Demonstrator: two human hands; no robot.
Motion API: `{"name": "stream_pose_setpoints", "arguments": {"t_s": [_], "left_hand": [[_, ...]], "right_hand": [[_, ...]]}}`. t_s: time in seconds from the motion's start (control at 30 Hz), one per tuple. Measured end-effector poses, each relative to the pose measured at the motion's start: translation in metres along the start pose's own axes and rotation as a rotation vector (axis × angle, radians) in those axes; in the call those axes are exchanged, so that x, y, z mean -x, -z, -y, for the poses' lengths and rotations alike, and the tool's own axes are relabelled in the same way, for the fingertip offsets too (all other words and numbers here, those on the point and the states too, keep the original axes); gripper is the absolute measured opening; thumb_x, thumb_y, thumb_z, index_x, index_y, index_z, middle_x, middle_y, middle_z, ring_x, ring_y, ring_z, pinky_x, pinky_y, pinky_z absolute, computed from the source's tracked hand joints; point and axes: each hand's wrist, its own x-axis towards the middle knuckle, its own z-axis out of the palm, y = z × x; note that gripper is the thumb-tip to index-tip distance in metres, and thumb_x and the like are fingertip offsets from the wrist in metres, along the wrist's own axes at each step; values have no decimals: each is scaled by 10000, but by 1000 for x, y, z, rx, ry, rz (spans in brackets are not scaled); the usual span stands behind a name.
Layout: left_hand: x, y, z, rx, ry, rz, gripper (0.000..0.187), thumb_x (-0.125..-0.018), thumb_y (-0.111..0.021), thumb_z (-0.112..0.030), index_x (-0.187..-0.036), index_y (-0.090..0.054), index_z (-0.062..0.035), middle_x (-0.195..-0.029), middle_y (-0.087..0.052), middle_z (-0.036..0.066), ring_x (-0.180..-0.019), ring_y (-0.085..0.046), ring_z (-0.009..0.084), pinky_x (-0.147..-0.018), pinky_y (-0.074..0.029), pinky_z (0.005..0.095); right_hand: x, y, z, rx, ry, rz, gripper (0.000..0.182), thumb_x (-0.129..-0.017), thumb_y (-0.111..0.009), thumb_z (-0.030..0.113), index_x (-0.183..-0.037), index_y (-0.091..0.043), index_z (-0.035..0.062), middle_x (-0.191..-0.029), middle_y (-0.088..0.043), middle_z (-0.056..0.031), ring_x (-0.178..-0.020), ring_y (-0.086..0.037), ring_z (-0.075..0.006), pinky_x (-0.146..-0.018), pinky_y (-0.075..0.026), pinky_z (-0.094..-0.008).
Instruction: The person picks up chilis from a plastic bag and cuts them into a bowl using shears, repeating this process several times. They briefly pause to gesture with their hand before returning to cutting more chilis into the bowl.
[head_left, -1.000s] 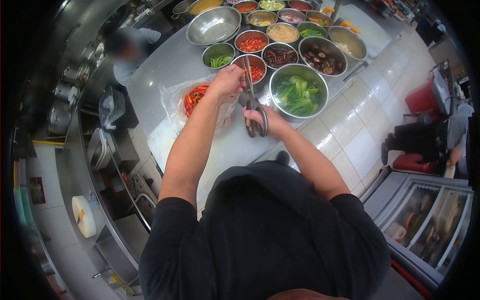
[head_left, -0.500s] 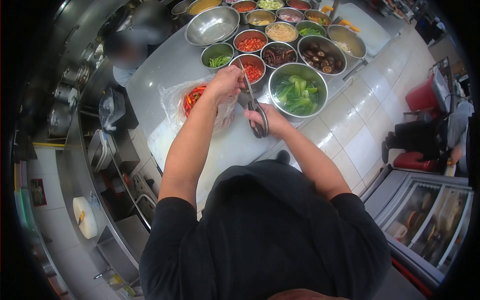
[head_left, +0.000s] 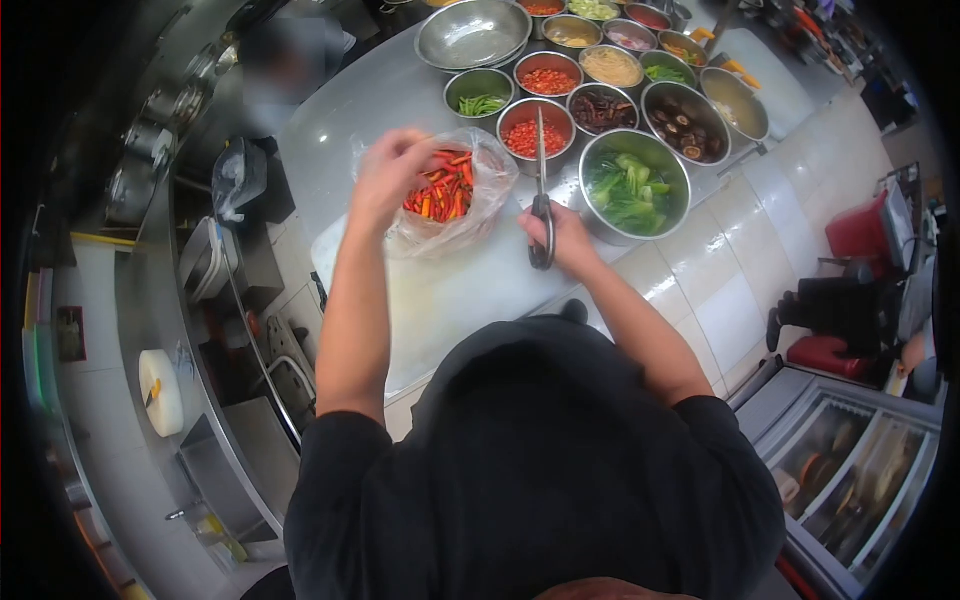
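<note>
My right hand (head_left: 560,238) grips black-handled scissors (head_left: 543,215). Their blades point away from me, up over a metal bowl of chopped red chilies (head_left: 530,139), and look nearly closed. My left hand (head_left: 392,172), slightly blurred, hovers at the left side of a clear plastic bag (head_left: 490,200). Its fingers are loosely curled and apart, with nothing visible in them. Whole red chilies (head_left: 447,192) fill the open bag, which lies partly on a white cutting board (head_left: 440,320). Right of the scissors stands a bowl of leafy greens in water (head_left: 630,190).
Several metal bowls crowd the far side of the steel table (head_left: 340,135), among them green chilies (head_left: 480,104), dried chilies (head_left: 603,110) and mushrooms (head_left: 690,125). A large shallow bowl (head_left: 473,35) stands behind. One person (head_left: 285,65) is at the far left, another (head_left: 840,310) at the right.
My left hand has moved left, from beside the scissor blades to the bag of chilies. The scissors have turned more upright in my right hand. The whole view has shifted somewhat.
</note>
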Motion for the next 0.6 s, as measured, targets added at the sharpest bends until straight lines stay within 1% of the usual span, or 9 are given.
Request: {"name": "stream_pose_setpoints", "arguments": {"t_s": [0.07, 0.13, 0.2, 0.3, 0.4, 0.43, 0.5, 0.57, 0.6], "left_hand": [[40, 46, 13, 75, 0, -263, 215, -919, -620, -227, -1011, -595, -35, -947, -623, 38, -874, -650, 156, -675, -495, 263], [73, 107, 57, 131, 48, -408, 267, -924, -599, -247, -1095, -592, -42, -1001, -634, 64, -883, -650, 164, -690, -503, 288], [107, 157, 96, 167, 170, -567, 384, -906, -612, -251, -1215, -559, -28, -1064, -649, 92, -900, -659, 224, -755, -517, 331], [144, 218, 203, -1116, 262, -637, 493, -880, -631, -254, -1300, -531, -17, -1122, -658, 144, -930, -655, 292, -826, -510, 369], [142, 180, 153, -831, 281, -665, 531, -857, -652, -264, -1322, -534, -35, -1142, -658, 183, -984, -640, 334, -892, -489, 383], [132, 157, 127, -736, 233, -638, 409, -869, -651, -237, -1230, -615, -49, -1090, -673, 185, -996, -646, 313, -882, -493, 378], [106, 115, 97, -632, -30, -516, 324, -871, -648, -201, -1154, -655, -42, -1019, -681, 189, -954, -651, 316, -864, -499, 383], [76, 79, 82, -732, -264, -325, 269, -860, -656, -177, -1079, -673, -21, -966, -676, 199, -893, -647, 340, -829, -506, 399], [63, 58, 69, -727, -272, -266, 257, -849, -662, -182, -1050, -673, -22, -964, -674, 198, -887, -641, 354, -819, -504, 416]], "right_hand": [[1, -1, -3, 12, 33, -21, 330, -838, -744, 283, -1003, -616, 27, -691, -603, -7, -585, -549, -75, -536, -444, -247], [2, -3, -3, 25, 45, -43, 348, -837, -747, 289, -1008, -615, 15, -693, -609, -12, -585, -556, -78, -539, -449, -249], [2, -6, -5, 45, 60, -65, 352, -837, -746, 291, -1007, -616, 12, -695, -612, -15, -588, -562, -79, -542, -451, -249], [2, -6, -9, 81, 95, -46, 358, -839, -740, 300, -1003, -623, 5, -700, -619, -21, -598, -571, -83, -554, -460, -251], [2, -9, -7, 138, 136, -57, 364, -842, -736, 301, -1009, -626, -3, -707, -621, -26, -601, -569, -87, -561, -463, -256], [5, -9, -9, 165, 142, -62, 366, -843, -735, 300, -1012, -626, -6, -711, -622, -28, -602, -567, -88, -563, -463, -258], [6, -11, -10, 198, 145, -66, 384, -838, -739, 309, -1024, -626, -7, -719, -621, -28, -615, -563, -88, -576, -462, -259], [7, -12, -11, 258, 176, -79, 403, -831, -743, 320, -1035, -625, -7, -727, -620, -27, -631, -558, -88, -591, -461, -260], [7, -12, -13, 298, 203, -95, 413, -827, -746, 327, -1040, -625, -5, -730, -619, -26, -640, -556, -88, -600, -461, -260]]}}
